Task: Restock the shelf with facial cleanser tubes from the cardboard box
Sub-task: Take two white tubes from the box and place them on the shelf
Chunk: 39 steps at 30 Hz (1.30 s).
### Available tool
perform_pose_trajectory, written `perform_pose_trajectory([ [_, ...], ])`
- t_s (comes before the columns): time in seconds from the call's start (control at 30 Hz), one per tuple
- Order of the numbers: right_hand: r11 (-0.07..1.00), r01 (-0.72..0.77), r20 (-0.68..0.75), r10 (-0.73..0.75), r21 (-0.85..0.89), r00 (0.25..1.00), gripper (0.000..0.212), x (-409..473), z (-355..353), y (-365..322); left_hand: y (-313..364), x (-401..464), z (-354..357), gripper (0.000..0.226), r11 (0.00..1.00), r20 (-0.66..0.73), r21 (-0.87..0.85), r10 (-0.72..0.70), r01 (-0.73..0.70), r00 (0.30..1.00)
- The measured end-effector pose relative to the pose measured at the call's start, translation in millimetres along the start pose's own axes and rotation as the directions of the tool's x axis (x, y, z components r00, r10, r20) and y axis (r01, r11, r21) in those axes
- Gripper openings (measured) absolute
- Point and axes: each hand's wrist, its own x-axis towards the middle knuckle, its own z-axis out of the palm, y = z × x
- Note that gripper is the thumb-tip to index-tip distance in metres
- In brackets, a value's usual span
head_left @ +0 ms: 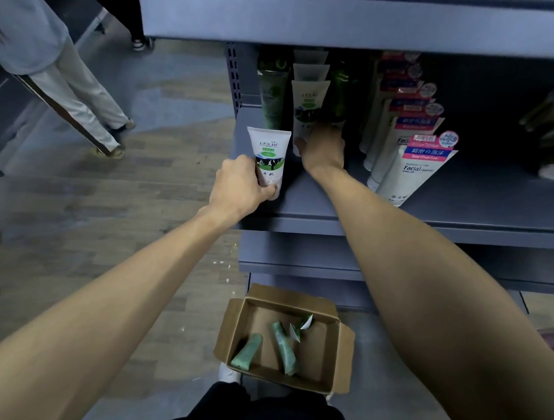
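My left hand (239,185) grips a white cleanser tube (269,156) with a green cow label, holding it upright at the front left of the grey shelf (332,211). My right hand (323,148) reaches deeper into the shelf and rests against the base of a row of matching white tubes (308,107); whether it grips one I cannot tell. On the floor below stands the open cardboard box (337,347). In it lie two green tubes (247,351) and a white-and-green tube (300,328).
Dark green tubes (272,93) stand behind the held tube. White and pink Facial tubes (409,164) lean in a row to the right. A person in light trousers (75,99) stands on the floor at left. A lower shelf edge (299,267) juts out above the box.
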Motion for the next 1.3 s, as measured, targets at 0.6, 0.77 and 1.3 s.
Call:
perform_pose_trajectory([
  [0.6, 0.996, 0.029, -0.019, -0.031, -0.088, 0.999, 0.043, 9.4, 7.0, -1.4, -4.8, 7.5, 4.7, 0.032, 0.999, -0.016, -0.033, -0.006, 0.006, 1.0],
  [0.77, 0.999, -0.042, 0.12, 0.042, -0.001, 0.992, 0.048, -3.6, -5.9, 3.9, -3.1, 7.5, 4.8, 0.032, 0.999, -0.007, -0.04, -0.012, 0.012, 1.0],
  [1.3, 0.998, 0.025, 0.079, -0.021, -0.049, 0.997, 0.036, -55.7, -59.6, 20.6, 20.9, 27.0, 10.8, 0.032, 0.991, 0.045, -0.099, -0.08, 0.084, 0.996],
])
